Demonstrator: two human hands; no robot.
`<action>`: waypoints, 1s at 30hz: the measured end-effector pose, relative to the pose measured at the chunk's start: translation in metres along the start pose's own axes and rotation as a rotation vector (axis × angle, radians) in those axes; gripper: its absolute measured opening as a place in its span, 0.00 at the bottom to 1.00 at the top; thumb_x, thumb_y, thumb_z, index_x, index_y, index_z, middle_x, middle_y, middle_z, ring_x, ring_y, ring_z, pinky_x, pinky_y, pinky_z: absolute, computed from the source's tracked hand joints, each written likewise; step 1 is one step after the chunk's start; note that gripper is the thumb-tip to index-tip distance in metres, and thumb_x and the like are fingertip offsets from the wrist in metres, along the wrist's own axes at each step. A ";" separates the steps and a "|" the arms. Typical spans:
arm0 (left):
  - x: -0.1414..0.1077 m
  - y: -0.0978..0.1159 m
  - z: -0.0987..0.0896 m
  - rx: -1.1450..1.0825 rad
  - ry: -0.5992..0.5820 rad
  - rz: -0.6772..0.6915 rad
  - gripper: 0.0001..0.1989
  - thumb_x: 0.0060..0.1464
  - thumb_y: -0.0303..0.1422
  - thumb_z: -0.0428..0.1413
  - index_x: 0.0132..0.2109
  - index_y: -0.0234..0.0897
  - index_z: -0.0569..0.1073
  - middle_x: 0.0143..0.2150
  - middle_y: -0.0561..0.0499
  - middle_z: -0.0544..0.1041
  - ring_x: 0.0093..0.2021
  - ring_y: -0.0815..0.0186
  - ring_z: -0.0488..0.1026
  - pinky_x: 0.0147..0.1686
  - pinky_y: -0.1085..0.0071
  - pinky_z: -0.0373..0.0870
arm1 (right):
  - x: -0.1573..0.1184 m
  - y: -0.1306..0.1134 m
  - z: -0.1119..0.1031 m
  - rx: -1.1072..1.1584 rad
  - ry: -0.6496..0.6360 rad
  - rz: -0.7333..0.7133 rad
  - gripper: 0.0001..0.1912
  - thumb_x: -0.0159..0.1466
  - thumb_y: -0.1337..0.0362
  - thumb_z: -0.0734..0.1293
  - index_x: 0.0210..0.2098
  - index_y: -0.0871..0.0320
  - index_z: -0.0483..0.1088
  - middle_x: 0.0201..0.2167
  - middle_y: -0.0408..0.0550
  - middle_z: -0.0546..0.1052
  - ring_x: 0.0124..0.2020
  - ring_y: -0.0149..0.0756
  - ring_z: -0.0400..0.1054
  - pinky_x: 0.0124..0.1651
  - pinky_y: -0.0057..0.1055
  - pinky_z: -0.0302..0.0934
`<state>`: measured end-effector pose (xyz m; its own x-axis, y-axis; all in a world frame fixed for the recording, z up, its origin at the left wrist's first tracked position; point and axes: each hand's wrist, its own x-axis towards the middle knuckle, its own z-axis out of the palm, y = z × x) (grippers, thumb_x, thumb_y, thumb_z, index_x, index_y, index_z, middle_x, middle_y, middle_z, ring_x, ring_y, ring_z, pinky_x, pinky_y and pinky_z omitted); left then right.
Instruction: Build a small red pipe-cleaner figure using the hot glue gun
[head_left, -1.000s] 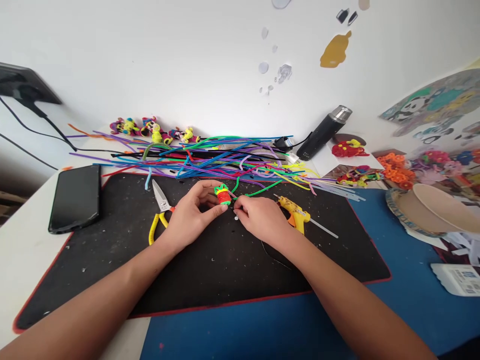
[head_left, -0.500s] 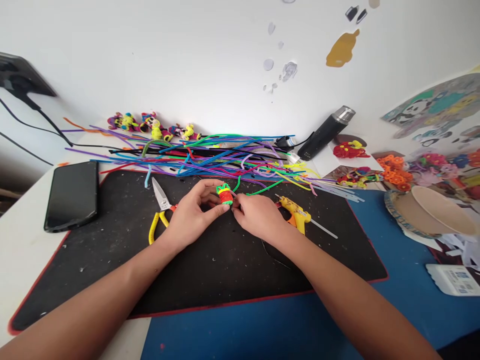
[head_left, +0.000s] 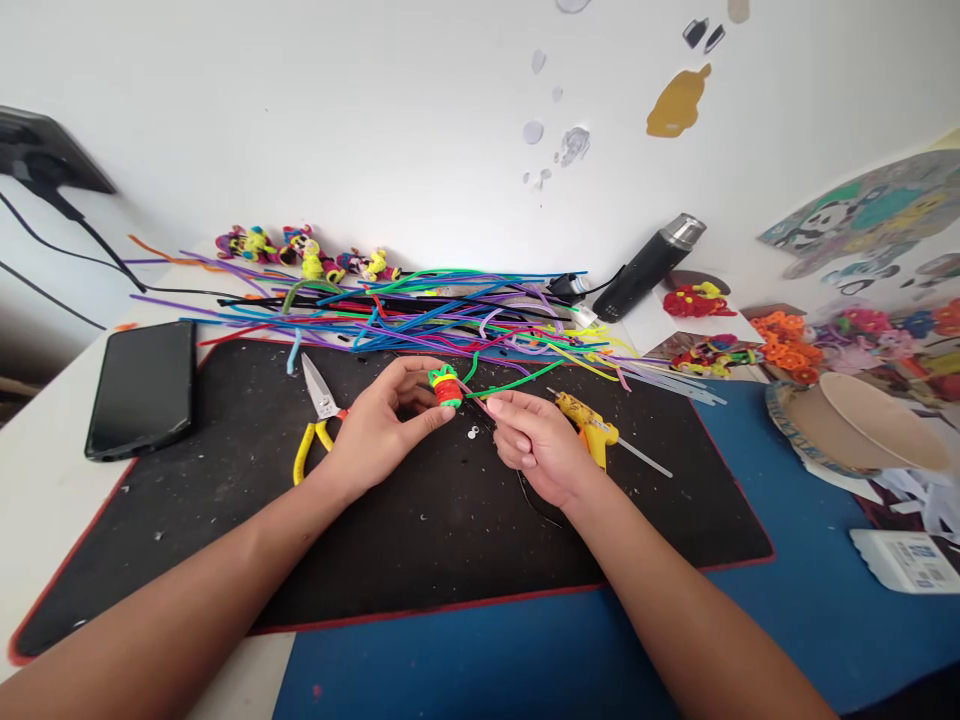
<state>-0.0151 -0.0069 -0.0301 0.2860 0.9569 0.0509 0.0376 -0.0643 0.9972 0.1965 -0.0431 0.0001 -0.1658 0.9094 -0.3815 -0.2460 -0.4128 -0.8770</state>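
My left hand (head_left: 386,415) is closed round a small figure of coiled pipe cleaner (head_left: 448,389), red in the middle, with yellow above it and green at top and bottom. A thin pinkish pipe cleaner (head_left: 474,393) stretches from the figure's right side to my right hand (head_left: 536,440), which pinches it between thumb and forefinger. Just below the gap between my hands, two tiny white googly eyes (head_left: 472,433) lie on the black mat (head_left: 420,530). Yellow-handled scissors (head_left: 321,405) are left of my left hand. A yellow glue gun (head_left: 596,430) rests behind my right hand.
Many loose pipe cleaners (head_left: 420,325) lie in a pile along the wall, with several small finished figures (head_left: 311,255) behind. A phone (head_left: 142,390) is at the left. A black flask (head_left: 649,270) leans at the back right, and a bowl (head_left: 885,425) stands farther right.
My right hand has drawn away rightward and turned, so the pinkish strand now shows stretched between the hands. The googly eyes have come into view. My left hand keeps hold of the figure.
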 end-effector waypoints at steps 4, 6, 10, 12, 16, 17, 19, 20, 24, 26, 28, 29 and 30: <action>0.000 0.000 0.001 0.022 -0.012 0.016 0.26 0.55 0.44 0.69 0.56 0.42 0.72 0.44 0.48 0.82 0.44 0.57 0.81 0.47 0.59 0.77 | -0.005 0.001 -0.001 0.073 -0.008 0.039 0.17 0.59 0.52 0.77 0.33 0.55 0.69 0.14 0.27 0.53 0.15 0.24 0.39 0.21 0.28 0.35; -0.001 0.000 0.002 0.027 -0.029 0.019 0.26 0.55 0.43 0.69 0.57 0.42 0.73 0.47 0.47 0.83 0.45 0.57 0.81 0.48 0.58 0.78 | -0.007 0.002 -0.001 0.083 -0.008 0.037 0.17 0.60 0.52 0.77 0.33 0.54 0.69 0.14 0.27 0.53 0.15 0.23 0.39 0.21 0.28 0.35; -0.004 0.002 0.002 0.025 -0.063 0.034 0.26 0.56 0.42 0.69 0.58 0.41 0.73 0.50 0.46 0.82 0.47 0.57 0.80 0.50 0.57 0.78 | -0.007 0.008 -0.002 0.088 0.010 0.019 0.18 0.58 0.52 0.78 0.34 0.55 0.70 0.14 0.27 0.54 0.15 0.23 0.41 0.21 0.28 0.34; -0.004 0.001 0.001 -0.013 -0.080 0.029 0.26 0.56 0.41 0.70 0.58 0.40 0.73 0.49 0.46 0.82 0.47 0.57 0.80 0.50 0.58 0.78 | -0.007 0.012 -0.001 0.070 0.021 0.006 0.18 0.58 0.51 0.78 0.35 0.55 0.71 0.14 0.27 0.56 0.15 0.23 0.42 0.21 0.28 0.34; -0.003 -0.001 -0.001 -0.104 -0.077 0.018 0.27 0.55 0.40 0.71 0.57 0.41 0.72 0.48 0.47 0.82 0.46 0.58 0.81 0.49 0.59 0.78 | -0.008 0.018 0.003 -0.095 0.022 -0.023 0.16 0.61 0.51 0.76 0.36 0.55 0.72 0.14 0.28 0.57 0.15 0.24 0.44 0.21 0.27 0.37; -0.002 -0.001 -0.002 -0.110 -0.072 0.017 0.26 0.55 0.40 0.71 0.57 0.41 0.72 0.47 0.47 0.83 0.45 0.59 0.81 0.49 0.60 0.78 | -0.009 0.019 0.004 -0.182 0.015 -0.034 0.15 0.62 0.52 0.75 0.35 0.55 0.72 0.15 0.29 0.58 0.15 0.24 0.45 0.21 0.28 0.39; -0.002 -0.001 -0.002 -0.118 -0.066 0.015 0.26 0.55 0.40 0.71 0.56 0.40 0.73 0.47 0.47 0.83 0.44 0.60 0.81 0.48 0.61 0.78 | -0.014 0.019 0.005 -0.424 0.007 -0.076 0.11 0.64 0.54 0.73 0.35 0.55 0.73 0.16 0.31 0.60 0.17 0.26 0.49 0.23 0.28 0.44; -0.001 -0.001 -0.002 -0.125 -0.063 0.015 0.26 0.54 0.40 0.72 0.56 0.40 0.73 0.47 0.48 0.83 0.43 0.60 0.81 0.47 0.61 0.77 | -0.017 0.018 0.005 -0.564 0.010 -0.101 0.09 0.64 0.57 0.72 0.34 0.55 0.74 0.17 0.32 0.61 0.18 0.27 0.51 0.24 0.28 0.46; -0.001 -0.001 -0.001 -0.152 -0.056 0.018 0.27 0.53 0.39 0.73 0.56 0.40 0.73 0.48 0.48 0.82 0.41 0.62 0.80 0.46 0.64 0.77 | -0.032 0.015 0.002 -1.008 0.052 -0.129 0.06 0.66 0.63 0.70 0.32 0.55 0.75 0.17 0.33 0.63 0.20 0.28 0.57 0.26 0.29 0.49; -0.001 -0.002 0.000 -0.154 -0.052 0.018 0.27 0.53 0.39 0.73 0.56 0.40 0.73 0.48 0.48 0.81 0.40 0.63 0.79 0.44 0.65 0.77 | -0.038 0.014 0.001 -1.128 0.071 -0.108 0.06 0.67 0.64 0.69 0.33 0.55 0.75 0.17 0.34 0.65 0.19 0.28 0.58 0.27 0.29 0.49; -0.001 -0.003 0.000 -0.154 -0.055 0.023 0.27 0.53 0.39 0.73 0.56 0.40 0.74 0.49 0.48 0.81 0.40 0.63 0.79 0.44 0.65 0.77 | -0.042 0.014 0.001 -1.215 0.094 -0.096 0.07 0.68 0.64 0.70 0.31 0.55 0.74 0.17 0.35 0.67 0.20 0.29 0.60 0.28 0.30 0.49; -0.001 -0.003 0.000 -0.154 -0.059 0.027 0.27 0.53 0.39 0.73 0.56 0.40 0.74 0.49 0.48 0.81 0.40 0.63 0.79 0.44 0.65 0.77 | -0.043 0.015 0.001 -1.251 0.104 -0.096 0.09 0.68 0.63 0.70 0.31 0.55 0.74 0.17 0.35 0.67 0.20 0.29 0.60 0.28 0.30 0.49; -0.001 -0.004 0.000 -0.155 -0.062 0.032 0.26 0.53 0.39 0.73 0.56 0.40 0.74 0.48 0.48 0.81 0.40 0.63 0.79 0.45 0.65 0.77 | -0.043 0.015 0.002 -1.281 0.108 -0.098 0.10 0.68 0.62 0.71 0.29 0.55 0.73 0.17 0.36 0.68 0.20 0.29 0.61 0.28 0.31 0.49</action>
<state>-0.0158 -0.0077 -0.0338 0.3436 0.9353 0.0843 -0.1190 -0.0457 0.9918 0.1983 -0.0889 0.0041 -0.1069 0.9572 -0.2688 0.8440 -0.0556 -0.5334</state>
